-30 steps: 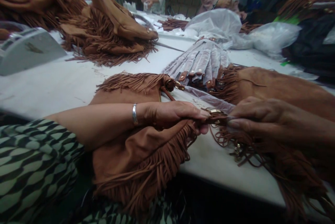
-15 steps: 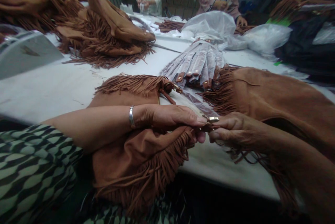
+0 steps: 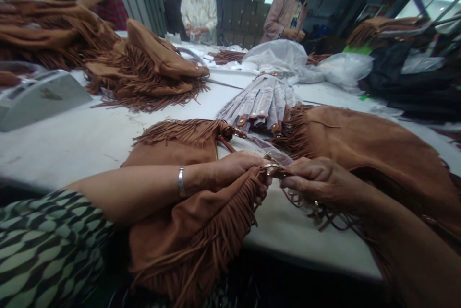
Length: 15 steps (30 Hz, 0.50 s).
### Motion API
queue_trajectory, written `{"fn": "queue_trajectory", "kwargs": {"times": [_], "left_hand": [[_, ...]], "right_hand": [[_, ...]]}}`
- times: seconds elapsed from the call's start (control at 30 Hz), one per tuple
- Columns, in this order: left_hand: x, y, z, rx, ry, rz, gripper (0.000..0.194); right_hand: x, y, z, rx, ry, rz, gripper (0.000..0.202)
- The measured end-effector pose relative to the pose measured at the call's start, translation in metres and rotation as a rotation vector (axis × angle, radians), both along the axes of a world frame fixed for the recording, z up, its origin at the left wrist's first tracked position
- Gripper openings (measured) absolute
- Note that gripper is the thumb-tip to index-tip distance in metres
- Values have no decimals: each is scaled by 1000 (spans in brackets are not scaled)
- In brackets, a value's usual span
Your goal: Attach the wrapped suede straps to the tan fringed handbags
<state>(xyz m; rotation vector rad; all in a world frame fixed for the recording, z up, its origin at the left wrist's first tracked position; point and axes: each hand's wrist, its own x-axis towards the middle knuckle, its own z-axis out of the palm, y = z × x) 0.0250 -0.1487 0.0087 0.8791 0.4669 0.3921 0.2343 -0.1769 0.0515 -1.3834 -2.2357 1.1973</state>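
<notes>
A brown fringed suede bag (image 3: 194, 207) lies over the near table edge, its fringe hanging down. My left hand (image 3: 239, 166), with a silver bangle at the wrist, is closed on the bag's end beside a gold metal clasp (image 3: 272, 167). My right hand (image 3: 317, 178) pinches a brown leather strap end at that clasp; the fingers hide part of it. The two hands are close together, with the clasp between them. Behind them is a bundle of plastic-wrapped straps (image 3: 261, 101) with brown leather ends.
Another brown suede bag (image 3: 360, 140) lies at right. Fringed bags (image 3: 154, 63) are heaped at the back left, near a grey-white device (image 3: 43, 97). Clear plastic bags (image 3: 277, 53) lie behind the straps. Several people (image 3: 199, 8) stand across the white table (image 3: 90, 140).
The view has tilted up, showing more of the people behind. The clasp has turned and now sits nearer my left hand, and my right fingers have slid back along the strap end.
</notes>
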Motion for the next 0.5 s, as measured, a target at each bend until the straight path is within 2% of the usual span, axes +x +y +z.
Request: {"fn": "queue_trajectory", "kwargs": {"times": [0.13,0.2,0.3,0.4,0.5], "left_hand": [[2,-2,2,122,87,12,23],[4,3,5,246,194,63,20],[3,17,12,385,362,175,15],[-9,29,20,430,434,278,5],[-33,31,26,484,436,377,7]], "right_hand": [[0,-4,-9,-143,-58,9,45],[3,-1,-6,-136,-82,28,44],[3,4,14,26,-159,92,39],[0,4,36,192,-244,170,30],[2,-4,37,295,-280,224,23]]}}
